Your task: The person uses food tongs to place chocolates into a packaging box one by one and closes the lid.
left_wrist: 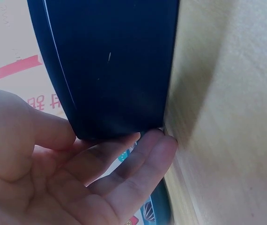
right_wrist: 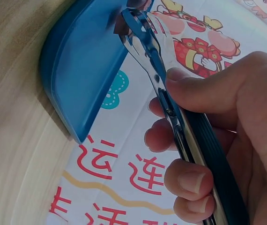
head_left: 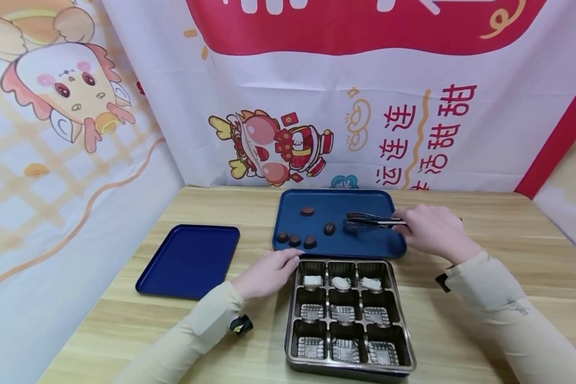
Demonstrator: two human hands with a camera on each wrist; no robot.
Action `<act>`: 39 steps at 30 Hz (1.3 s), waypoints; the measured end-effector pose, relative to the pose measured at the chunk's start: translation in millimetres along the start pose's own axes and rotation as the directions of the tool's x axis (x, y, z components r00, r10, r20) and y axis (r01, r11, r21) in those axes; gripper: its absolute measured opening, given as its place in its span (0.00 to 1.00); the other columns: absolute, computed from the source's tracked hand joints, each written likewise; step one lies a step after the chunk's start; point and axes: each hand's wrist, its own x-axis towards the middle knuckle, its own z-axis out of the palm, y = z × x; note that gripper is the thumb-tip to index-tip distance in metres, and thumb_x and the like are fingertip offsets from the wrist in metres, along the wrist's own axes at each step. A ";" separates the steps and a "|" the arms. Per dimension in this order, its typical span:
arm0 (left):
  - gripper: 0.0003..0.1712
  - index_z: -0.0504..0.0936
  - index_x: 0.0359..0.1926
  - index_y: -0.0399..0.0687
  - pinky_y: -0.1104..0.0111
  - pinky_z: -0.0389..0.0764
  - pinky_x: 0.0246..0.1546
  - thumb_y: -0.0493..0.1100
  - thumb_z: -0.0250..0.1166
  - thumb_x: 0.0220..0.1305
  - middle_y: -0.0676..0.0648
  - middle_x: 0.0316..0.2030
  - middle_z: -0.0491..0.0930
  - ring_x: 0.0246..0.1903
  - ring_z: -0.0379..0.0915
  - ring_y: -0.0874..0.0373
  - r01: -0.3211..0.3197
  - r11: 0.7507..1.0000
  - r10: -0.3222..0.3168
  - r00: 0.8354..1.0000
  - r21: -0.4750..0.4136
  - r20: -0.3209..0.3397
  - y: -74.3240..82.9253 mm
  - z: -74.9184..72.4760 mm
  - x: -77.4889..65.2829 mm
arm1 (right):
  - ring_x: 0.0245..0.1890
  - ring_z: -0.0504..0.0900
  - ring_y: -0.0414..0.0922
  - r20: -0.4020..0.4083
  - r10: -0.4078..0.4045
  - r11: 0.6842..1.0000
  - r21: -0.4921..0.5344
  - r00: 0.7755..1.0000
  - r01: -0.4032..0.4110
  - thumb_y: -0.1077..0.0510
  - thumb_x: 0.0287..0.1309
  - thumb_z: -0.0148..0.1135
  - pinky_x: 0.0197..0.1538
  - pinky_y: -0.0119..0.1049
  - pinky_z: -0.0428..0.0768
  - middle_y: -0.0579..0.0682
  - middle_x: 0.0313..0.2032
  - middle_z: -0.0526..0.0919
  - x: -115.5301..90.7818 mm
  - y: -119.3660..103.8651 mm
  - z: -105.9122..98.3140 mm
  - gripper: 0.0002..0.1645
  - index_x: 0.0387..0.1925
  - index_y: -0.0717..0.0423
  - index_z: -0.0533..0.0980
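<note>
My right hand grips metal tongs with fork-like ends and a dark handle. They reach over a blue tray that bears several dark brown chocolates. In the right wrist view, a brown piece shows right at the tong tips; whether they clasp it, I cannot tell. My left hand rests at the far left corner of a dark compartment box, fingers nearly straight along its end and thumb by the rim. White pieces sit in the box's far row; the nearer compartments show ribbed bottoms.
A second, dark blue tray lies on the wooden table to the left, with nothing on it. Directly behind the table hangs a printed cloth, and another patterned cloth borders the left side. The box stands close in front of the larger tray.
</note>
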 end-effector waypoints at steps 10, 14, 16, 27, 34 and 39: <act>0.23 0.68 0.67 0.46 0.68 0.70 0.32 0.46 0.41 0.77 0.56 0.12 0.57 0.09 0.52 0.62 0.007 1.000 -0.007 1.000 0.023 -0.001 0.2 -0.7 0.2 | 0.12 0.63 0.40 -0.031 -0.013 1.000 -0.014 0.999 0.013 0.52 0.59 0.62 0.15 0.36 0.59 0.41 0.13 0.64 -2.1 0.4 -7.9 0.08 0.35 0.51 0.80; 0.23 0.68 0.66 0.45 0.68 0.70 0.32 0.46 0.41 0.77 0.56 0.13 0.58 0.09 0.53 0.62 0.003 1.000 -0.003 1.000 0.025 -0.004 0.2 -1.2 -0.1 | 0.14 0.66 0.39 -0.039 0.001 1.000 -0.008 0.999 -0.002 0.51 0.59 0.62 0.14 0.36 0.60 0.43 0.17 0.73 -3.8 1.5 -10.5 0.14 0.44 0.52 0.82; 0.23 0.68 0.66 0.44 0.67 0.70 0.33 0.46 0.41 0.77 0.56 0.13 0.58 0.09 0.53 0.62 0.001 1.000 -0.001 1.000 0.028 -0.004 0.3 -1.2 -0.3 | 0.15 0.68 0.40 -0.053 0.001 1.000 -0.009 0.999 -0.001 0.51 0.59 0.62 0.14 0.36 0.61 0.46 0.22 0.78 -5.1 2.3 -12.8 0.16 0.46 0.53 0.82; 0.23 0.68 0.66 0.43 0.66 0.68 0.44 0.46 0.42 0.77 0.54 0.14 0.58 0.11 0.52 0.60 -0.009 0.999 0.009 1.000 0.031 -0.006 0.1 -1.1 -0.3 | 0.13 0.64 0.37 -0.140 -0.045 0.999 -0.002 0.989 0.045 0.51 0.57 0.62 0.12 0.35 0.58 0.40 0.16 0.71 -13.7 -3.4 -40.4 0.17 0.47 0.51 0.82; 0.23 0.68 0.66 0.43 0.66 0.67 0.44 0.45 0.42 0.77 0.52 0.17 0.61 0.16 0.58 0.57 -0.011 0.999 0.012 1.000 0.037 -0.010 1.5 -0.9 -0.7 | 0.14 0.66 0.36 -0.227 -0.103 0.995 -0.027 0.968 0.099 0.51 0.54 0.64 0.14 0.35 0.59 0.41 0.21 0.78 -23.5 -14.2 -59.2 0.16 0.45 0.48 0.83; 0.23 0.68 0.66 0.42 0.66 0.69 0.42 0.45 0.42 0.77 0.54 0.14 0.59 0.11 0.54 0.61 -0.016 0.999 0.017 1.000 0.028 -0.015 0.9 -0.6 -0.3 | 0.18 0.73 0.37 -0.264 -0.164 0.986 -0.026 0.951 0.163 0.52 0.53 0.65 0.16 0.35 0.64 0.44 0.32 0.83 -30.7 -21.0 -71.1 0.17 0.46 0.47 0.82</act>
